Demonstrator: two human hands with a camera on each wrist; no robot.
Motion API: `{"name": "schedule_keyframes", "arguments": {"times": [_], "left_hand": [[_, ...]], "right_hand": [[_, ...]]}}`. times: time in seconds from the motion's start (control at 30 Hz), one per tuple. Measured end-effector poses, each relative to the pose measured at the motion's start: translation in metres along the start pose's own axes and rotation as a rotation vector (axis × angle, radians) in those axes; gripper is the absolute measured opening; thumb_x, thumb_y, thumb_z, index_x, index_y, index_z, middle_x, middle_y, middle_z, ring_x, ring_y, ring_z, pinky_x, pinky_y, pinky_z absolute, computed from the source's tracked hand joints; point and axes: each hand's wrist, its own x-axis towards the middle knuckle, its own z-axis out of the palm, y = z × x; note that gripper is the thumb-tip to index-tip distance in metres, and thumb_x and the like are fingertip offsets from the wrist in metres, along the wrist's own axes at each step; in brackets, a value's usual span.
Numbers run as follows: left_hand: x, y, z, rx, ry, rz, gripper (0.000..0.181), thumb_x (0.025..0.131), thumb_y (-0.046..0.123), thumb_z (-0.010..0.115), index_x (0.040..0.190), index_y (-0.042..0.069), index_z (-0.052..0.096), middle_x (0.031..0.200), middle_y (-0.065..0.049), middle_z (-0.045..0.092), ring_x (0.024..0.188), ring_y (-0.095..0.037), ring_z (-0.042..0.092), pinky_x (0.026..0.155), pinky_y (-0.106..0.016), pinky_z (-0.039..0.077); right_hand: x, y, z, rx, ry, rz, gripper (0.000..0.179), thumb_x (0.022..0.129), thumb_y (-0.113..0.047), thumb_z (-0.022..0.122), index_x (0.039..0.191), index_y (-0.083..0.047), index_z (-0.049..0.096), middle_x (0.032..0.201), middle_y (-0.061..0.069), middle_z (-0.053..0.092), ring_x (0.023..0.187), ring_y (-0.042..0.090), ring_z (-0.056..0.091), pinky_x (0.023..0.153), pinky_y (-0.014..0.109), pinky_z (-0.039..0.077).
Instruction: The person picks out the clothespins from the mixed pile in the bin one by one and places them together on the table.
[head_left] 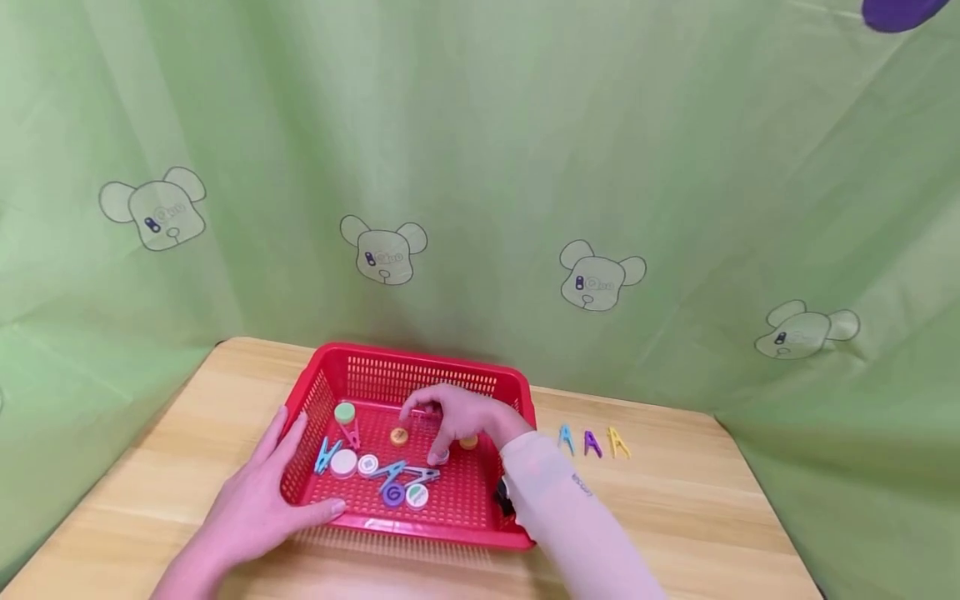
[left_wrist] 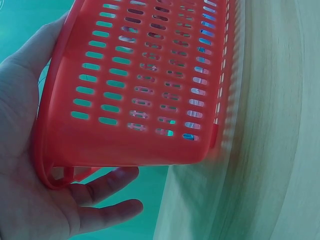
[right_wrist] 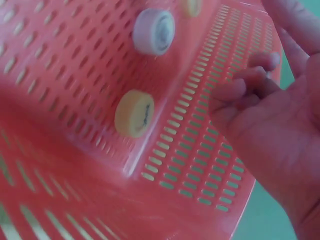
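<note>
A red perforated plastic basket point(head_left: 390, 527) stands on the table, holding loose bottle caps and clothespins. My left hand point(head_left: 258, 500) rests at its near left corner, fingers straight along the left rim and thumb over the front rim. My right hand point(head_left: 457, 417) reaches inside over the right half, thumb and forefinger apart with a gap between them. By the thumb tip lies a white bottle cap point(head_left: 442, 457), partly hidden. Orange caps point(head_left: 399, 437) lie on either side of this hand. In the right wrist view a yellowish cap point(right_wrist: 134, 114) lies below the loosely bent fingers.
Left in the basket are a green cap point(head_left: 345, 412), pink clothespin point(head_left: 350, 433), blue clothespin point(head_left: 326, 457) and white caps point(head_left: 343, 463). Nearer the front lies a purple cap point(head_left: 393, 494). Blue point(head_left: 566, 438), purple point(head_left: 592, 443) and yellow clothespins point(head_left: 618, 442) line up outside. Green curtain point(head_left: 480, 167) hangs behind.
</note>
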Motion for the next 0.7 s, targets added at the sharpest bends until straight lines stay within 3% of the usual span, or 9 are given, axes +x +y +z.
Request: {"name": "schedule_keyframes", "arguments": {"times": [0.17,0.43,0.7], "left_hand": [[0.001,-0.001,0.0,0.0,0.001,-0.001,0.126,0.068,0.074,0.076,0.16,0.009,0.02,0.165,-0.018,0.006,0.136,-0.053,0.033,0.09,-0.069,0.043],[0.003,0.0,0.001,-0.004,0.0,-0.012,0.126,0.069,0.075,0.075,0.161,0.01,0.019,0.166,-0.016,0.005,0.136,-0.052,0.034,0.09,-0.069,0.043],[0.002,-0.002,-0.002,0.001,0.003,-0.017,0.126,0.069,0.076,0.074,0.16,0.01,0.02,0.166,-0.016,0.005,0.136,-0.053,0.033,0.091,-0.07,0.043]], "right_hand": [[0.002,0.001,0.002,-0.044,-0.092,0.021,0.063,0.072,0.006,0.085,0.122,-0.029,0.07,0.132,0.004,0.052,0.124,0.029,0.042,0.076,0.034,0.057],[0.002,0.004,0.006,-0.222,-0.117,0.063,0.073,0.069,0.004,0.087,0.12,-0.046,0.068,0.135,-0.002,0.045,0.125,0.023,0.039,0.09,0.039,0.051],[0.008,0.002,0.016,-0.204,-0.163,0.096,0.071,0.072,0.01,0.082,0.117,-0.043,0.07,0.132,0.001,0.043,0.124,0.029,0.04,0.072,0.031,0.057]]}}
